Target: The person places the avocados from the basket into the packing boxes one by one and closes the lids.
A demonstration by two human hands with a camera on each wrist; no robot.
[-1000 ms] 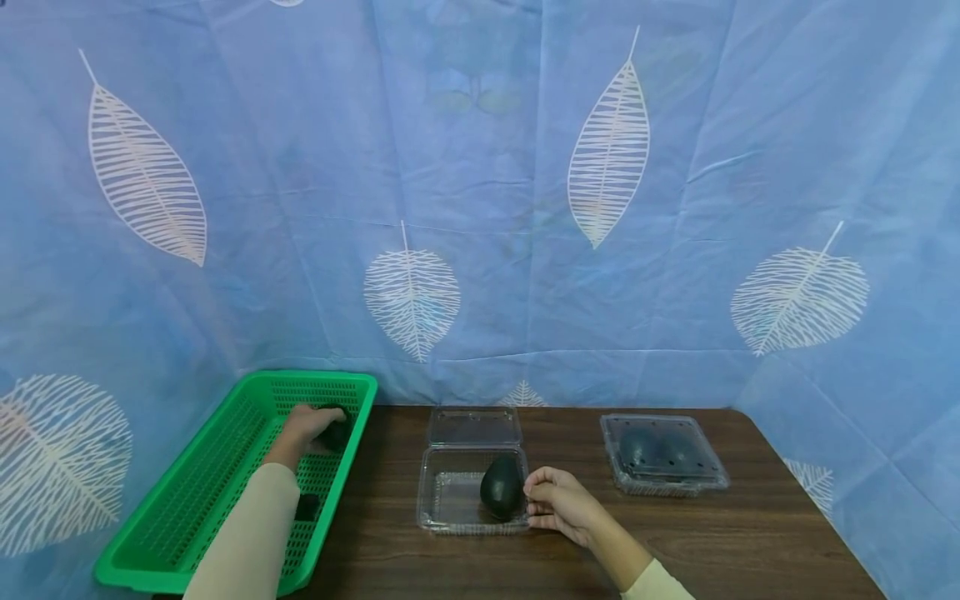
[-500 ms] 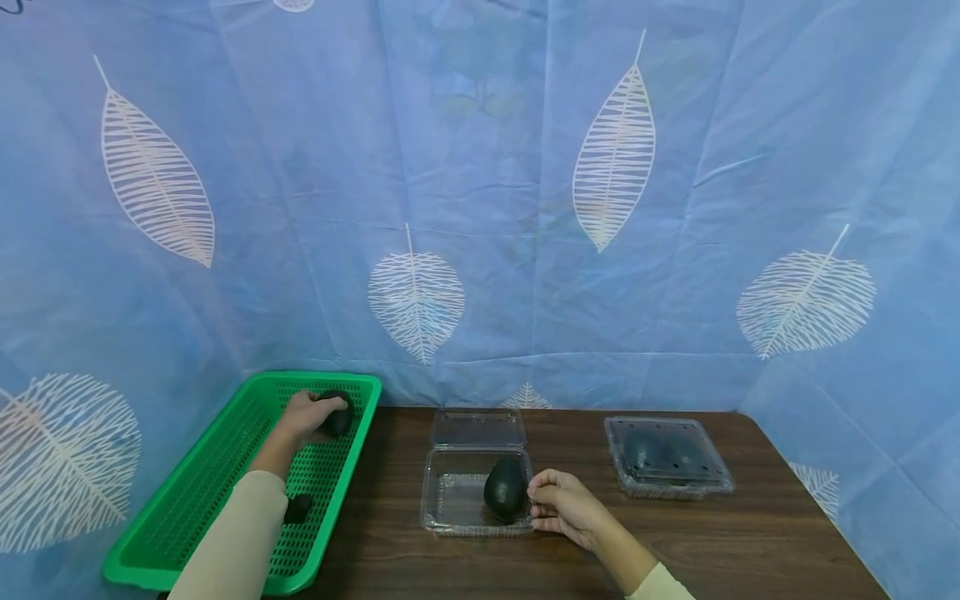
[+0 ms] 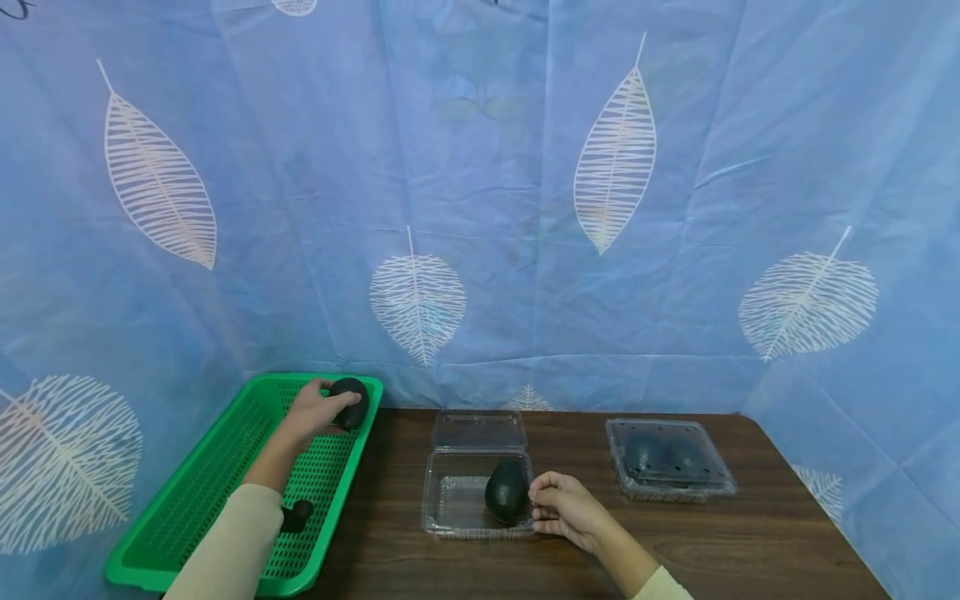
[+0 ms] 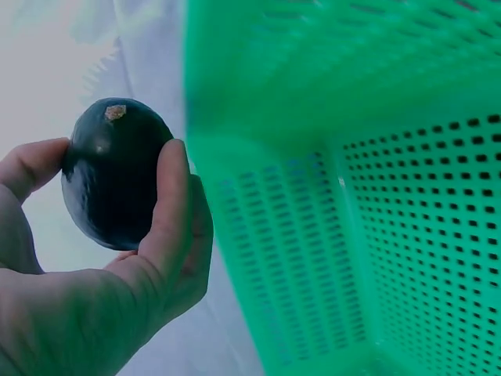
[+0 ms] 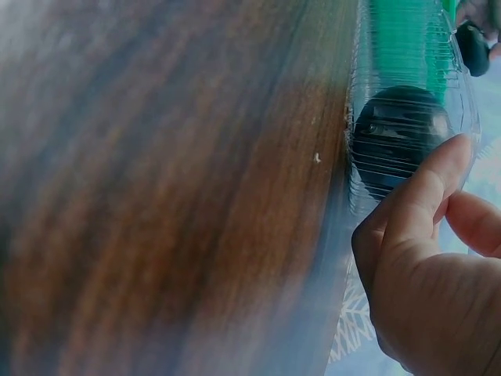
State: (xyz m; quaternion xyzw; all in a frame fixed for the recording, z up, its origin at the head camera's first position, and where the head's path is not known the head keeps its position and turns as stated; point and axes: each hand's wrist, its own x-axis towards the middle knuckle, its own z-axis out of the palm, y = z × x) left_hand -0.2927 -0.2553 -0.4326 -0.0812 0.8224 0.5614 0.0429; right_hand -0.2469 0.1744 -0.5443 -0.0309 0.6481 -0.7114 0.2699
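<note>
A dark avocado (image 4: 117, 176) is gripped between the thumb and fingers of my left hand (image 3: 317, 414), above the far right part of the green basket (image 3: 120, 560). In the middle of the table, a clear plastic clamshell container (image 3: 453, 529) lies with its lid (image 3: 480, 429) tipped back. One avocado (image 3: 506, 492) sits in the container's right half. My right hand (image 3: 572, 510) pinches the container's right rim, close beside that avocado. The right wrist view shows the fingers (image 5: 427, 192) against the clear ribbed wall.
A closed clamshell (image 3: 671, 458) with dark avocados inside stands at the right on the brown wooden table (image 3: 720, 542). Behind hangs a blue cloth (image 3: 480, 208) with white leaf prints. A small black object (image 3: 297, 515) shows by the left sleeve; its kind is unclear.
My left hand has lifted the avocado up and to the right, from inside the basket to near its far right rim. The right hand has stayed at the container.
</note>
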